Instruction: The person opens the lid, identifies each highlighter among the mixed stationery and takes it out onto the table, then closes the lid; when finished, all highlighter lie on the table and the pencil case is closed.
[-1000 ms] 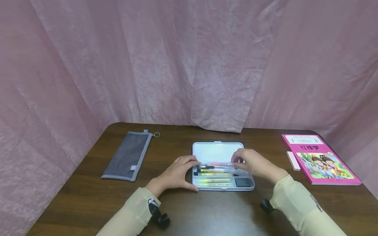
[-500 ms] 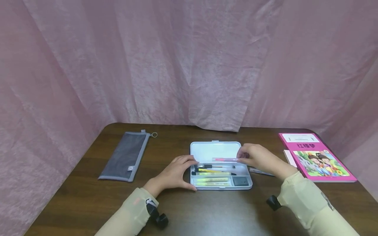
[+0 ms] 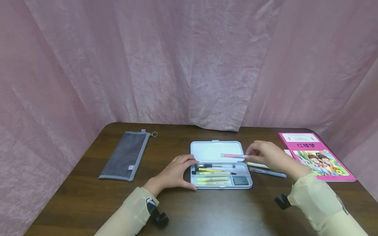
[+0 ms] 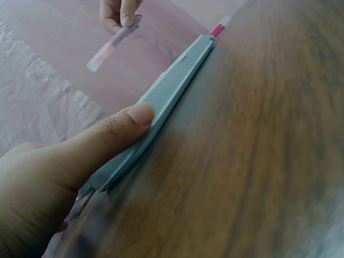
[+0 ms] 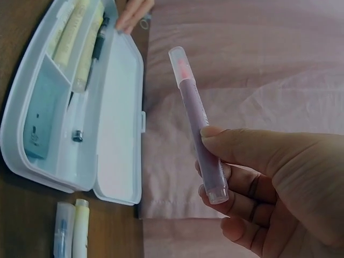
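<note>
An open white pencil case [image 3: 206,150] lies on the table, its lid folded back. My left hand [image 3: 177,173] grips its left end, thumb along the front wall in the left wrist view. Between the thumb and fingers of my right hand [image 3: 267,155] is a translucent purple highlighter [image 5: 199,123] with a pink tip under a clear cap. It is raised above the lid's right edge. Inside the case lie several yellow highlighters [image 3: 212,179], a black pen [image 3: 215,166] and a dark eraser [image 3: 240,180]. Fingers hide part of the case's left end.
Right of the case lie a blue pen [image 3: 271,173] and a pale yellow highlighter [image 3: 257,165]. A pink book [image 3: 319,160] sits at far right, partly beside a white block the right hand mostly covers. A grey mesh zip pouch [image 3: 125,155] lies left.
My right hand has lifted the purple highlighter out of the case and carried it rightward. The two pens on the table have come out from behind that arm. The left hand stays on the case.
</note>
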Demonstrator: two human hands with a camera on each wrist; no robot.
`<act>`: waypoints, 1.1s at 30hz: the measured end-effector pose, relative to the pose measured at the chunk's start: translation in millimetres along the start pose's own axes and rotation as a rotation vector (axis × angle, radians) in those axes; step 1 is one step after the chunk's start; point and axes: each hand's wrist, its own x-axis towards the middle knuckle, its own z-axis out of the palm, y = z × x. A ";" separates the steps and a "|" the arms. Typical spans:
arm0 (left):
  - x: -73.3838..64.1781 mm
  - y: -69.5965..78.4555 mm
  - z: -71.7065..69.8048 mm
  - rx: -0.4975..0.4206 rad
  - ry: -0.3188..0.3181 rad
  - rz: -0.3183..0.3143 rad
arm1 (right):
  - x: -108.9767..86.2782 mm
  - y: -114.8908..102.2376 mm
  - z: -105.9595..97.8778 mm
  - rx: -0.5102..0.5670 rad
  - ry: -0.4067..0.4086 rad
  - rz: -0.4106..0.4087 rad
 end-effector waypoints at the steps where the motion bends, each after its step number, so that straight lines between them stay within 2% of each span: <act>1: 0.0 0.0 0.0 0.000 -0.001 -0.002 | -1.1 0.9 -1.1 0.002 0.003 0.002; 8: 0.3 0.6 -1.1 0.002 -0.007 -0.012 | -10.6 10.0 -7.4 -0.004 0.010 0.053; 15: -0.1 1.3 -1.4 0.011 0.000 -0.003 | -21.0 18.0 -9.4 -0.013 0.029 0.061; 21: -0.5 1.6 -1.0 0.009 0.002 0.005 | -31.1 26.7 -7.0 -0.025 0.048 0.078; 28: -0.9 1.8 -1.1 0.003 -0.007 -0.006 | -40.4 36.6 -2.9 -0.041 0.082 0.047; 33: -0.9 2.2 -1.1 0.001 -0.009 -0.009 | -47.4 43.5 -0.5 -0.055 0.073 0.086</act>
